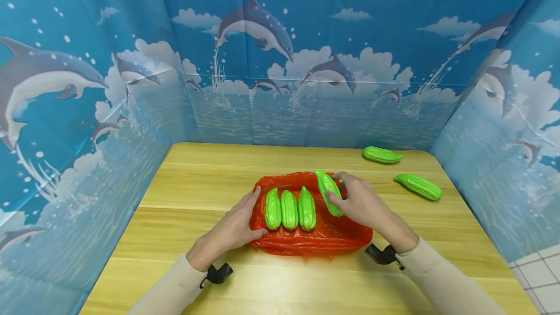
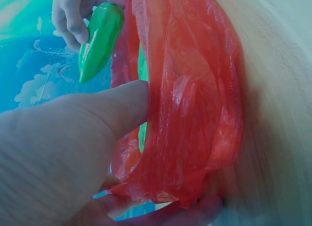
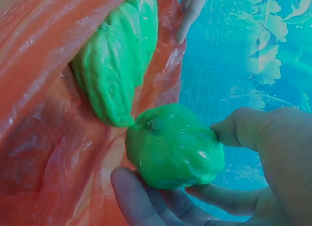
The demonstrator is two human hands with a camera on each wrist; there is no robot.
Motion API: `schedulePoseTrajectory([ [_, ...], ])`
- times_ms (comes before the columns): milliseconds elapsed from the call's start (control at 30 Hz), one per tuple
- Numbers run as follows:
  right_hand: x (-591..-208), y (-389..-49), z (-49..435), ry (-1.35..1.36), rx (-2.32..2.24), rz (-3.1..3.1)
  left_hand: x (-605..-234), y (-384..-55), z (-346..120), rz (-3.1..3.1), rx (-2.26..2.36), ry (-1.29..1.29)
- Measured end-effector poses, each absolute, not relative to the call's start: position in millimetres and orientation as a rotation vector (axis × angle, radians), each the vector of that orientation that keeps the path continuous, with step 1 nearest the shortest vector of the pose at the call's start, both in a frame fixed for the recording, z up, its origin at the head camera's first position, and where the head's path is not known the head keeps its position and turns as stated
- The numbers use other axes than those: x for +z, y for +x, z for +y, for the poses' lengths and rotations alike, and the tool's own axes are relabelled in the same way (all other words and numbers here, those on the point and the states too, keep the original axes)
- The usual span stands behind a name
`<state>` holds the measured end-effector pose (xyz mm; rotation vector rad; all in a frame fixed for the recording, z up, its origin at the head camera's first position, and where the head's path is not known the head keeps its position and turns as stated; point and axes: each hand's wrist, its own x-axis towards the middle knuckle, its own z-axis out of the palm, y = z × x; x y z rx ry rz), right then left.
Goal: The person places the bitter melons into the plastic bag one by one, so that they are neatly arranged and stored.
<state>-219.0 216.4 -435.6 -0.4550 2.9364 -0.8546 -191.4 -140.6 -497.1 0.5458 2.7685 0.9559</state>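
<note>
A red plastic bag (image 1: 302,243) lies spread on the table with its mouth facing up. Three glossy green bitter melons lie side by side in its left part, the middle one (image 1: 289,209) between two others. My left hand (image 1: 234,225) grips the bag's left end, its thumb inside the rim and fingers around the outside in the left wrist view. Over the bag's right part, my right hand (image 1: 363,201) holds another bitter melon (image 1: 327,192) between thumb and fingers, pointed tip away from me. In the right wrist view this held melon (image 3: 173,150) shows its blunt stem end.
Two more bitter melons lie at the table's right back, one (image 1: 382,155) near the far edge and one (image 1: 419,187) nearer me. A blue dolphin-print curtain (image 1: 280,111) surrounds the wooden table (image 1: 192,183) at the back and sides.
</note>
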Motion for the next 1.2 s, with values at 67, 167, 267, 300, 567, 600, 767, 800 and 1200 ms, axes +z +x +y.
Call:
schedulePoseTrajectory([
  [67,-437,-219,216,-0.449,-0.864,2.927,-497,-191,-141,2.769,0.957,0.547],
  [167,-439,-218,214,-0.439,-0.883,2.91,-498,-191,-140,2.769,0.96,0.55],
  [267,-440,-217,213,-0.424,-0.901,2.896,-498,-191,-140,2.77,0.96,0.552],
  [300,-441,-217,213,-0.418,-0.904,2.892,-498,-191,-140,2.77,0.96,0.552],
  [567,-446,-216,211,-0.399,-0.921,2.863,-497,-191,-140,2.773,0.949,0.559],
  [600,-446,-216,211,-0.398,-0.924,2.859,-497,-190,-139,2.773,0.948,0.558],
  [767,-448,-215,209,-0.398,-0.924,2.846,-496,-190,-139,2.774,0.941,0.556],
  [800,-448,-215,209,-0.395,-0.922,2.843,-496,-190,-139,2.774,0.94,0.555],
  [1200,-452,-215,208,-0.36,-0.896,2.809,-496,-189,-140,2.776,0.945,0.545],
])
